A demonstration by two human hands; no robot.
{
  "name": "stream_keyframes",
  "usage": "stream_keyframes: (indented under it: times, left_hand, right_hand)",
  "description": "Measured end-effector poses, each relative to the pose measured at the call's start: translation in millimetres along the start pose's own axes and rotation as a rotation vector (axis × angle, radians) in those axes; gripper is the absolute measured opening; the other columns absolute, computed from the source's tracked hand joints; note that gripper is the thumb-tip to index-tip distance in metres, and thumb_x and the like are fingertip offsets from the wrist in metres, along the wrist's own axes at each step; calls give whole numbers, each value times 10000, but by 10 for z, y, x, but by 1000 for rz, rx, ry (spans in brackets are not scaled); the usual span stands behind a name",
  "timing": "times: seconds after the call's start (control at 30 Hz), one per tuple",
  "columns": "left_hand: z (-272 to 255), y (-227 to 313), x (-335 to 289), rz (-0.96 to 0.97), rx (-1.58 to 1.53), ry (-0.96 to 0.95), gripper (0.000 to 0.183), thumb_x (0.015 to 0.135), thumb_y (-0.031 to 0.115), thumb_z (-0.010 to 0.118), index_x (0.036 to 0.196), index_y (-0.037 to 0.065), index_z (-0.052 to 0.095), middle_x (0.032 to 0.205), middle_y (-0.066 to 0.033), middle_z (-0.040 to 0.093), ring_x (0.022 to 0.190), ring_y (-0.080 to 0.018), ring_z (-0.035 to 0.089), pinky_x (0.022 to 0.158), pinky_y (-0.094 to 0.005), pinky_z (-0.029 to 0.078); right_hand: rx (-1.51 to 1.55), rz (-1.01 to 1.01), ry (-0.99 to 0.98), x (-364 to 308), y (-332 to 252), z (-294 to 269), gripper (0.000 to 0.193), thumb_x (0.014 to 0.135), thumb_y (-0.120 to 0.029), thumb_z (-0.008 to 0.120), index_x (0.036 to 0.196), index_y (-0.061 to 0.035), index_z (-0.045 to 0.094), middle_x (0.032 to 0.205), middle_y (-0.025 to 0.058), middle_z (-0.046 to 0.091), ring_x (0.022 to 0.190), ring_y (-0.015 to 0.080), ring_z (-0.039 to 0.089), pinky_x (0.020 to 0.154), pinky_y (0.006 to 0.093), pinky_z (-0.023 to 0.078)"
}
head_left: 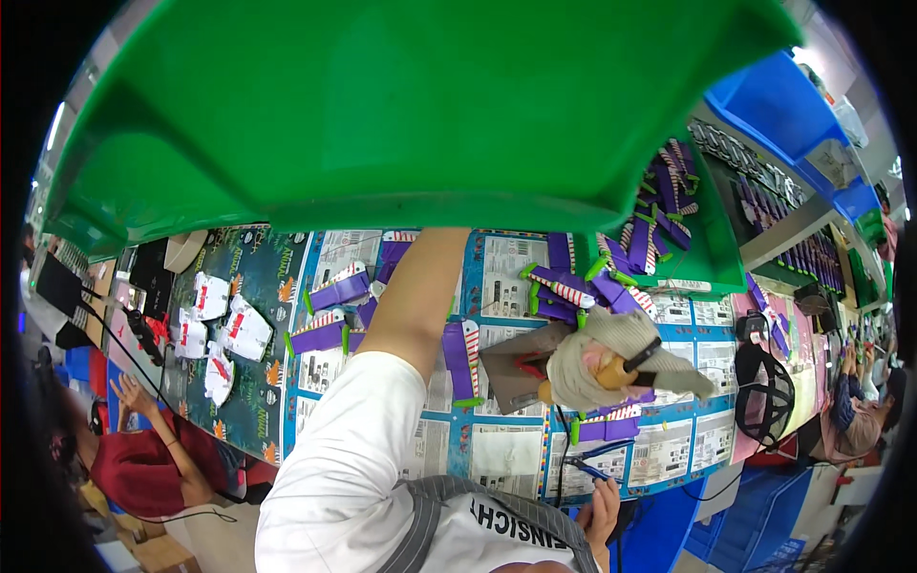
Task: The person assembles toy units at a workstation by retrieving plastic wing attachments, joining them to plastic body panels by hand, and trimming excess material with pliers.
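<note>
My left arm [411,296] reaches forward over the table, and its hand is hidden behind a large green bin [382,105] that fills the upper view. Around the forearm lie purple parts [462,361] with red-and-white stripes and green ends. Low at the right, my right hand [600,514] is near my body, its fingers loosely bent and apart, with nothing visible in them. Just beyond its fingertips lies a pair of blue-handled pliers [594,468]. Farther forward, a cloth-wrapped tool [602,363] with a dark cable rests beside a brown board [506,368].
A second green bin [702,253] at the right holds many purple parts. White pieces with red marks [246,329] lie on a dark green patterned sheet at the left. A black mesh fan-like object [762,392] stands at the right. Co-workers sit at both sides; blue crates [778,105] are far right.
</note>
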State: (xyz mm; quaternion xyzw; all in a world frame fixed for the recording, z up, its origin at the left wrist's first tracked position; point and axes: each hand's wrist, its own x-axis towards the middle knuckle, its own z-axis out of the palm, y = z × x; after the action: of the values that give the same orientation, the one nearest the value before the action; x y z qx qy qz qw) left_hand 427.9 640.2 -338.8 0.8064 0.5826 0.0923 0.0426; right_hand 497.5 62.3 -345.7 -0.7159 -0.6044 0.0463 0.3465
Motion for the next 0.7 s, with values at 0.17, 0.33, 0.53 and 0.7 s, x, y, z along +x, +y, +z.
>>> stream_keyframes:
  times: [0.17, 0.33, 0.53, 0.7]
  left_hand:
    - [178, -65, 117, 109, -228, 160, 1133, 525, 497, 819, 1422, 93, 258, 1440, -139, 309, 1339, -337, 258, 1092, -450, 232]
    - [-195, 73, -103, 20, -195, -117, 1088, 545, 501, 810, 1426, 165, 267, 1458, -105, 292, 1303, -338, 338, 1008, -528, 344]
    - [-154, 54, -11, -117, -252, -227, 998, 567, 388, 813, 1403, 173, 311, 1403, -123, 374, 1268, -339, 388, 978, -523, 385]
    - [131, -56, 65, 199, -194, 229, 989, 545, 230, 811, 1389, 135, 305, 1312, -173, 453, 1176, -341, 477, 959, -433, 421]
  right_hand:
    - [626, 118, 395, 270, -247, -476, 523, 855, -122, 501, 1330, -17, 310, 960, 198, 602, 870, 284, 593, 846, 410, 451]
    - [1270, -322, 626, 764, -393, -948, 577, 835, -338, 604, 1301, -48, 426, 831, 106, 622, 736, 193, 604, 678, 357, 470]
    - [870, -18, 2, 1532, -876, -1310, 474, 830, -313, 613, 1194, -31, 502, 807, 109, 621, 736, 206, 603, 699, 354, 464]
    - [514, 238, -486, 2079, -1140, -1474, 397, 825, -293, 620, 1104, -16, 566, 787, 111, 620, 736, 217, 602, 716, 351, 459]
